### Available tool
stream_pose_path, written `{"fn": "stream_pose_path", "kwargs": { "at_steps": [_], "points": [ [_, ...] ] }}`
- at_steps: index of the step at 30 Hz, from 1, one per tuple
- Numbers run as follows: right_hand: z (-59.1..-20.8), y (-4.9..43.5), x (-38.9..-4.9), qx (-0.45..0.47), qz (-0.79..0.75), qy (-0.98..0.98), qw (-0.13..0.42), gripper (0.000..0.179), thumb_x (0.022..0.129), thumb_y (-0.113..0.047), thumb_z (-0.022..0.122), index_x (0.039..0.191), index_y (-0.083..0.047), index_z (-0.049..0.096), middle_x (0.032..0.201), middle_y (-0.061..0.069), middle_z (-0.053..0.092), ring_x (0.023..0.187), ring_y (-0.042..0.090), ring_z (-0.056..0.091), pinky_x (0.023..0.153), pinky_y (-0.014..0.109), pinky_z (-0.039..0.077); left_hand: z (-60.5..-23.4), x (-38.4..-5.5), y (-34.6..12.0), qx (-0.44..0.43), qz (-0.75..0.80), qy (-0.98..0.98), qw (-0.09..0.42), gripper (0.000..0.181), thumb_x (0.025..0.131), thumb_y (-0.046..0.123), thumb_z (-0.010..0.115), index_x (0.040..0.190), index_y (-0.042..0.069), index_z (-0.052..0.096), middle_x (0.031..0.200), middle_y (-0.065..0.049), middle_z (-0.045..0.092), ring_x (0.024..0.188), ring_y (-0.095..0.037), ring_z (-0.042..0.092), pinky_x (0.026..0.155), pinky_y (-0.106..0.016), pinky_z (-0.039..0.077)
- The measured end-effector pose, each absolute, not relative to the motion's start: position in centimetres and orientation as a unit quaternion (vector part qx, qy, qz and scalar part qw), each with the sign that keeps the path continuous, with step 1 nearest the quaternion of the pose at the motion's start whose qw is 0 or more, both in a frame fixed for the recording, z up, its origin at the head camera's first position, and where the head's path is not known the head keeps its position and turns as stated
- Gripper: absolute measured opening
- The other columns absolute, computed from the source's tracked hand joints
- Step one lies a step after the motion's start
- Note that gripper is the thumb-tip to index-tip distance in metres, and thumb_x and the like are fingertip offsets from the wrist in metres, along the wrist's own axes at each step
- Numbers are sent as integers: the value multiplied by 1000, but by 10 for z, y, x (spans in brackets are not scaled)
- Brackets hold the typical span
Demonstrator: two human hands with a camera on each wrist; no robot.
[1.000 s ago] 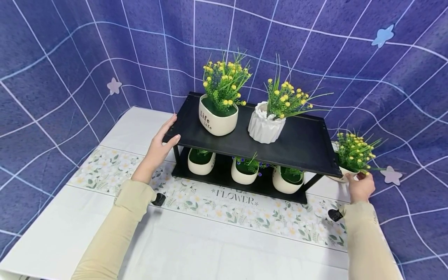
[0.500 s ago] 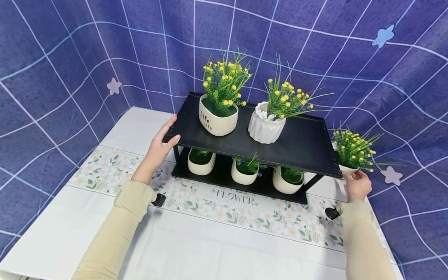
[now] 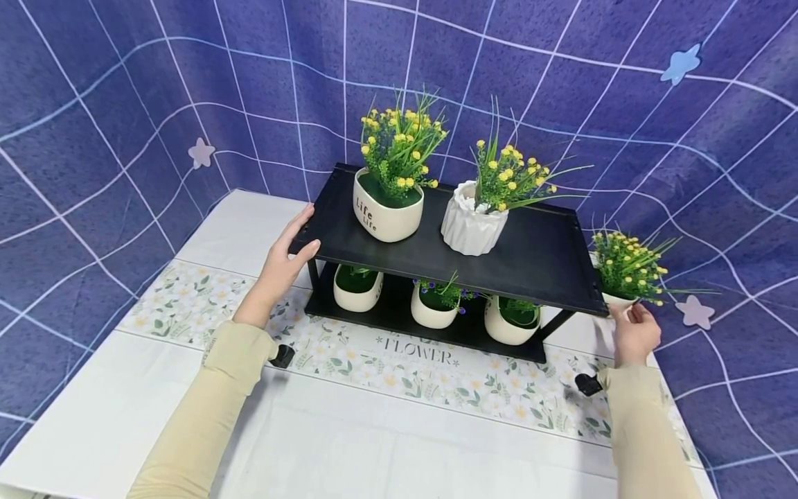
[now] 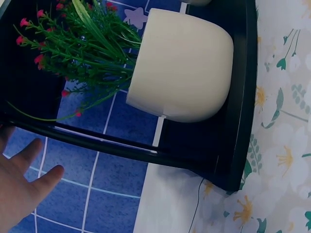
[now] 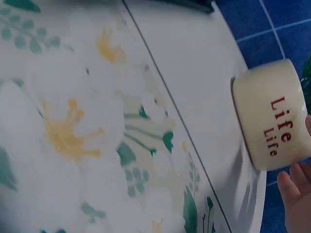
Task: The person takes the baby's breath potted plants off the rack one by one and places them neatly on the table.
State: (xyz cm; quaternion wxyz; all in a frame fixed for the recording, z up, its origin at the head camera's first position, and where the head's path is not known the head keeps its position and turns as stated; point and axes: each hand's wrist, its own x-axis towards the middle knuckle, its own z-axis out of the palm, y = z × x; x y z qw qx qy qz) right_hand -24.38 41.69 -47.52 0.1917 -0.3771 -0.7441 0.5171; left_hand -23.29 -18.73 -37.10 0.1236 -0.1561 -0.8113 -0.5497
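My left hand lies against the left end of the black two-tier shelf, thumb and fingers spread along the top edge. At the shelf's right end, my right hand holds a potted plant with small yellow flowers. Its cream pot, marked "Life Life" in red, stands on the white table in the right wrist view, thumb at its front and fingers at its side. On the top tier are a cream "Life" pot and a white ribbed pot, both with yellow flowers.
The lower tier carries three cream pots, among them a left pot, a middle pot and a right pot. A floral "FLOWER" runner crosses the white table. Behind hangs a blue gridded curtain.
My right hand and the yellow-flowered potted plant have shifted slightly left, closer to the shelf's right end. My left hand stays against the shelf.
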Motion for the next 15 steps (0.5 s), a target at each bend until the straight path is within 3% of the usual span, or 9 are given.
{"fn": "stream_pose_path", "kwargs": {
  "at_steps": [7,10,12,15],
  "points": [
    [-464,404,-238,-377,582,-682,233,60,88,-16,66,144,-5,46,144,10,51,122,2,55,109,19,40,-391,-249,-194,-158,-549,-809,137,59,98,18,54,152,14,32,162,-3,23,151,-24,16,122,-54,12],
    [-457,397,-234,-369,609,-657,247,59,87,-12,66,143,-4,47,123,-2,62,112,-1,58,107,18,41,-390,-248,-194,-159,-550,-808,135,59,98,16,55,152,12,31,162,-6,22,151,-26,16,122,-55,11],
    [-453,393,-232,-364,622,-643,259,59,86,-11,68,141,-3,49,104,-12,60,103,-1,58,106,17,41,-382,-241,-191,-159,-550,-809,132,59,98,13,53,152,6,31,162,-12,22,151,-30,15,121,-56,11],
    [-441,384,-226,-356,636,-629,271,59,85,-12,70,139,-2,50,90,-17,54,94,-3,55,102,16,42,-373,-234,-188,-159,-546,-812,131,58,98,10,52,151,1,30,161,-17,21,150,-34,15,121,-57,11]
  ]
}}
